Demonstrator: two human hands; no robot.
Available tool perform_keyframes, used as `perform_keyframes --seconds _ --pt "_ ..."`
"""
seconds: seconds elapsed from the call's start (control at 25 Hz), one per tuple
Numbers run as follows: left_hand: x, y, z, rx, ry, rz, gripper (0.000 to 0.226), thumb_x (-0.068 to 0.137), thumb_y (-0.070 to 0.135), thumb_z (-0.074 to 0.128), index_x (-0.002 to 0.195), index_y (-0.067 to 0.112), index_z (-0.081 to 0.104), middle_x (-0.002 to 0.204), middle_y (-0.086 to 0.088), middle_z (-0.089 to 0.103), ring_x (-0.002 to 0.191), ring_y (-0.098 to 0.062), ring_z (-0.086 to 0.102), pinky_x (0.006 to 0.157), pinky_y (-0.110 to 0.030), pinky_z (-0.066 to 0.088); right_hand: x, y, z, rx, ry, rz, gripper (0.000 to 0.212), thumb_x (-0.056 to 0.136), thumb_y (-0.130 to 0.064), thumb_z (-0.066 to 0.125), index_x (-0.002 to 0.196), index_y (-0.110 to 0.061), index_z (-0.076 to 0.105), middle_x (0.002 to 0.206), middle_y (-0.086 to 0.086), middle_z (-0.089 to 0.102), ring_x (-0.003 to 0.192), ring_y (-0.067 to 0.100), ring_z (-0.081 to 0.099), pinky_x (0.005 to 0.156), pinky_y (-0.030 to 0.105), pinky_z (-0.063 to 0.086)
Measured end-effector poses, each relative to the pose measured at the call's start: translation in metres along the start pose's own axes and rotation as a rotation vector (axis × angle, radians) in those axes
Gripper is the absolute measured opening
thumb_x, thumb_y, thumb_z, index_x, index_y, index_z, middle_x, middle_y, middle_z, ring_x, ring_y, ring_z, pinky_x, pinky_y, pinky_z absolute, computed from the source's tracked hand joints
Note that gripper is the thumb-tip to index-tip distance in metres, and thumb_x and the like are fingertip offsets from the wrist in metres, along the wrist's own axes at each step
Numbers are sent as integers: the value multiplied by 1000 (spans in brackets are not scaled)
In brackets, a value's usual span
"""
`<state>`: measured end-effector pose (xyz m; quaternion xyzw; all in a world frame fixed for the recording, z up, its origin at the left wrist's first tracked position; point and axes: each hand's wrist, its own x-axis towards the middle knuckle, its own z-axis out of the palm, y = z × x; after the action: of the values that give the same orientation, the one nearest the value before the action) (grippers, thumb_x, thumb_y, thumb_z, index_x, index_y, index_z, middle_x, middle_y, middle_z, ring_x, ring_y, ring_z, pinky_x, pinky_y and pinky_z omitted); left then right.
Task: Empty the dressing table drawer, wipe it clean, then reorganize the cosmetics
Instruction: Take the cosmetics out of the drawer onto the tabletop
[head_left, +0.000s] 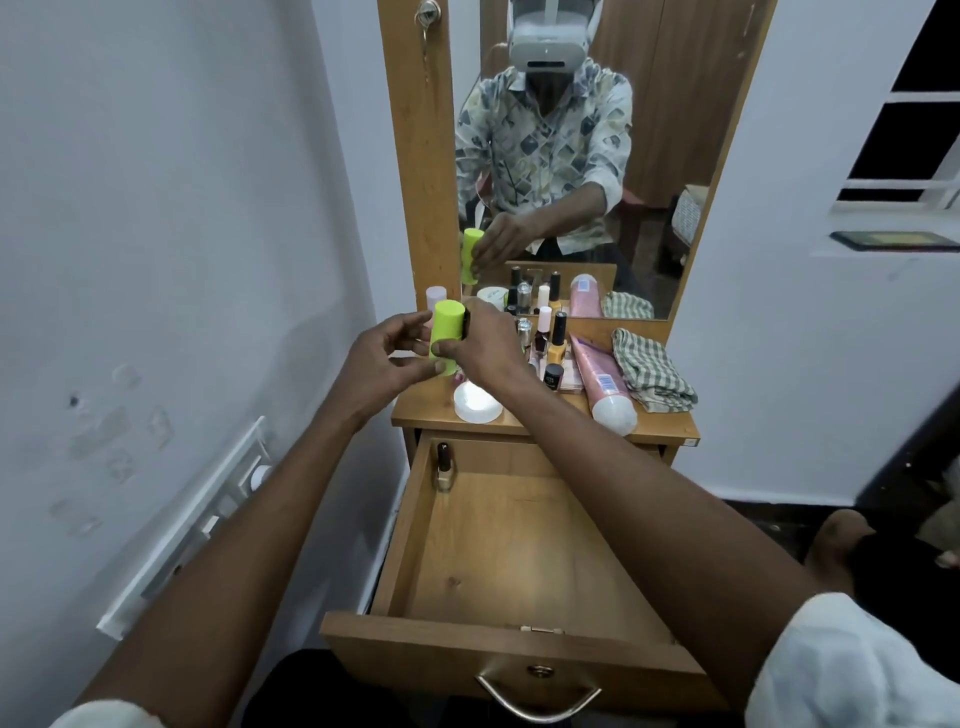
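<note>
My right hand (485, 345) grips a lime-green cylindrical bottle (445, 325) above the left end of the dressing table top (431, 405). My left hand (387, 364) hovers beside the bottle, fingers loosely curled, its fingertips close to the bottle's base. The wooden drawer (519, 551) is pulled out below, holding one dark nail polish bottle (443, 460) in its back left corner. Several nail polish bottles (556, 338) stand in a cluster on the top.
A pink tube (602, 379) with a white cap lies on the top, next to a folded checked cloth (649, 371). A round white jar lid (478, 405) sits near the front edge. The mirror (566, 156) stands behind. A white wall is close on the left.
</note>
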<state>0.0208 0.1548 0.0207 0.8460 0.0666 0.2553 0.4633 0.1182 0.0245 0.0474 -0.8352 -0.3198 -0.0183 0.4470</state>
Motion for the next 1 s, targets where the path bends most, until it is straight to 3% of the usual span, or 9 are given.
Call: perform_keyframes --seconds 0.16,0.24,0.36,0.48,0.56,0.68,0.76,0.88,1.0 --pt "13 -1 10 193 52 -48 53 71 18 85 120 13 66 106 1 72 92 -12 67 87 -35 57 -4 0 6 41 -72 20 39 78 -16 81 110 -4 64 99 11 69 90 25 66 76 43 58" --pt "14 -12 12 194 112 -69 49 70 20 87 115 11 69 102 -1 73 89 -13 68 85 -36 58 -17 -3 3 32 -69 10 34 82 -14 77 112 -4 65 101 10 70 92 24 66 75 36 56" --pt "15 -25 18 226 220 -132 53 69 22 87 118 9 68 108 -6 73 89 -15 67 82 -33 57 -54 -5 3 -79 -14 -100 13 91 -17 65 102 -8 67 85 3 66 73 13 62 60 22 47" --pt "16 -33 29 277 225 -207 61 71 23 87 126 11 63 121 -7 69 96 -16 63 82 -27 50 -87 24 17 -340 -411 47 13 91 -15 62 80 -9 62 71 5 62 56 15 62 48 28 50" --pt "18 -36 34 265 216 -229 66 72 24 87 130 12 60 125 -7 67 103 -18 63 84 -27 48 -97 52 29 -471 -599 182 10 91 -10 63 83 -13 57 81 5 61 63 15 62 52 26 52" --pt "17 -31 35 231 217 -270 82 73 21 86 144 17 45 135 -7 60 112 -22 61 91 -33 51 -95 77 48 -404 -539 180 21 86 -11 72 105 -11 63 109 7 63 88 18 61 70 26 53" --pt "8 -30 34 209 267 -276 79 78 18 82 146 17 42 133 -6 60 113 -21 61 92 -31 51 -91 78 59 -314 -466 141 32 82 -14 77 111 -10 64 114 6 65 99 19 64 77 27 54" --pt "-17 -40 31 190 329 -206 60 86 11 72 142 14 49 123 -5 64 105 -13 61 87 -18 47 -92 76 69 -277 -397 90 30 82 -16 77 108 -8 66 106 4 67 92 14 63 70 23 46" --pt "-30 -50 32 186 280 -190 54 90 7 65 141 12 50 121 -3 64 103 -7 57 82 -6 42 -96 76 77 -240 -336 106 29 84 -19 76 111 -13 67 106 1 68 94 15 64 71 22 42"
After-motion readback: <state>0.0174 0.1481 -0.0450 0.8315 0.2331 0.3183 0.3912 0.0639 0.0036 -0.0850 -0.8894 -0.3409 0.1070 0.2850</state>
